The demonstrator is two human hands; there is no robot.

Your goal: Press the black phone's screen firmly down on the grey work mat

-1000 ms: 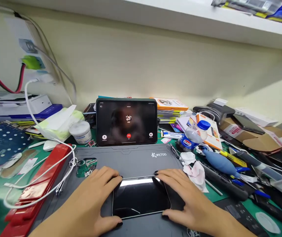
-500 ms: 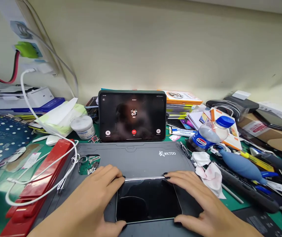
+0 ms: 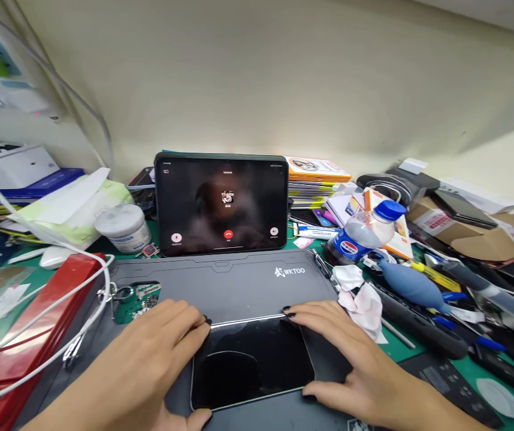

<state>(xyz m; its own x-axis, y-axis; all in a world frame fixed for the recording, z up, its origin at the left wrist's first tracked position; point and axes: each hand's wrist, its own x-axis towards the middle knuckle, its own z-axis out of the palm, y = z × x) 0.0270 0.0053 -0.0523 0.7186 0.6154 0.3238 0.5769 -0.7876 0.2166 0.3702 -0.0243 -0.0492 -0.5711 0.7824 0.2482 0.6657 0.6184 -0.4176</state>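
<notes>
A smartphone (image 3: 253, 363) with a dark, glossy screen lies sideways on a grey work mat (image 3: 221, 287). My left hand (image 3: 149, 359) grips its left end, fingers at the far edge and thumb at the near edge. At the right end, my right hand (image 3: 351, 359) holds it the same way, fingertips on the far corner and thumb on the near one. Behind the mat a tablet (image 3: 221, 206) stands upright with a call screen showing.
To the left are a red tool (image 3: 45, 323), a white cable (image 3: 99, 299), a lidded jar (image 3: 123, 227) and a tissue pack (image 3: 75, 206). On the right stand a Pepsi bottle (image 3: 360, 233), crumpled tissues (image 3: 360, 299), a blue air blower (image 3: 412, 281) and several tools.
The camera view has turned a little to the right, so everything sits further left in the picture. Both hands keep their hold on the smartphone's ends.
</notes>
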